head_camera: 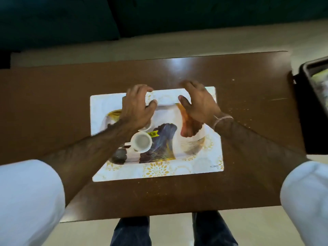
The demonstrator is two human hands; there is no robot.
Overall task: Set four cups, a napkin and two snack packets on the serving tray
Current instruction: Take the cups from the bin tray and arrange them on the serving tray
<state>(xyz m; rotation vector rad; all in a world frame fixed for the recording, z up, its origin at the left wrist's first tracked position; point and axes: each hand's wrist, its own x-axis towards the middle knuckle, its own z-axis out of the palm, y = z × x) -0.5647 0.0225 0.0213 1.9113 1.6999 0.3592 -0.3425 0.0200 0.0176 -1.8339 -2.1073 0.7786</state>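
A white serving tray (193,167) with gold flowers and a painted leaf pattern lies in the middle of the brown table (53,96). One white cup (142,141) stands upright on the tray, left of centre. A second white cup (146,128) shows only as a rim under my left wrist. My left hand (137,107) hovers over the tray's far left part, fingers spread and curled, nothing in it. My right hand (197,102) hovers over the far right part, also spread and holding nothing. No napkin or snack packets are in view.
A dark tray or case (312,103) overhangs the table's right end. Crumbs dot the table to the right of the serving tray. A dark sofa (53,20) stands beyond the far edge. My legs show below the near edge.
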